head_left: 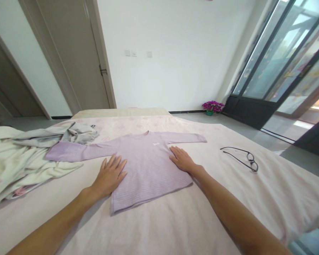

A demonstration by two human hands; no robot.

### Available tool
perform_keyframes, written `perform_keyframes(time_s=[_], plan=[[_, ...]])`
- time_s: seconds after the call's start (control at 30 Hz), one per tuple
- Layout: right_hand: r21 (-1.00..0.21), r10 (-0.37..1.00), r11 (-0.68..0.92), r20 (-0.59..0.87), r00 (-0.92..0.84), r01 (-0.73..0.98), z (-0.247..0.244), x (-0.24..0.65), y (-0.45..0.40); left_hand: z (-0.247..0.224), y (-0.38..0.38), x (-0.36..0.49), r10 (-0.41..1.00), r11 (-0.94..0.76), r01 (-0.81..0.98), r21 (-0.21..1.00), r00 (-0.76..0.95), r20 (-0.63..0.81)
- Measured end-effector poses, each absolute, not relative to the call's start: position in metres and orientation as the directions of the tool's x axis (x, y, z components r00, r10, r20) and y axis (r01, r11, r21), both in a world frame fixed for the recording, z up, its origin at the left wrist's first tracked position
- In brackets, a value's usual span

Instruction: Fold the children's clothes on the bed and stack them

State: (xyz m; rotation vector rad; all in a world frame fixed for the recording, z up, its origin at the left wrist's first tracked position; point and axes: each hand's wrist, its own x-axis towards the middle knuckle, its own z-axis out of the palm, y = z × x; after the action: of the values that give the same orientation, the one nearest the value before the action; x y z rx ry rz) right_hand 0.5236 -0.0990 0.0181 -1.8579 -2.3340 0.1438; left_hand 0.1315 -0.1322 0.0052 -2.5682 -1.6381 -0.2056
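A lilac long-sleeved shirt (151, 170) lies spread flat, its neckline away from me and its hem towards me. Both sleeves stretch out sideways, and a small white print shows on the chest. My left hand (110, 175) rests flat on the shirt's left edge below the sleeve, fingers spread. On the opposite edge, just under the right sleeve, my right hand (183, 159) lies flat with its fingers stretched out. Neither hand grips the fabric.
The shirt is on a bed with a pale pink sheet (159, 230). Heaped at left are cream and grey clothes (29, 156), touching the left sleeve's end. Black-framed glasses (251, 161) lie to the right. Purple flowers (212, 106) stand on the floor beyond.
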Motion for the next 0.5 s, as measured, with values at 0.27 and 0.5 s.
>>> perform_keyframes(time_s=[0.27,0.5], plan=[[-0.195,0.955,0.295,0.093,-0.281,0.935,0.029,0.541,-0.136,0.030,-0.196,0.127,0.551,-0.833,0.541,0.117,0.830,0.089],[-0.357,0.893,0.450,0.146,-0.427,0.819,0.041,0.578,-0.181,0.034,-0.216,0.095,0.443,-0.896,0.414,0.158,0.842,0.307]])
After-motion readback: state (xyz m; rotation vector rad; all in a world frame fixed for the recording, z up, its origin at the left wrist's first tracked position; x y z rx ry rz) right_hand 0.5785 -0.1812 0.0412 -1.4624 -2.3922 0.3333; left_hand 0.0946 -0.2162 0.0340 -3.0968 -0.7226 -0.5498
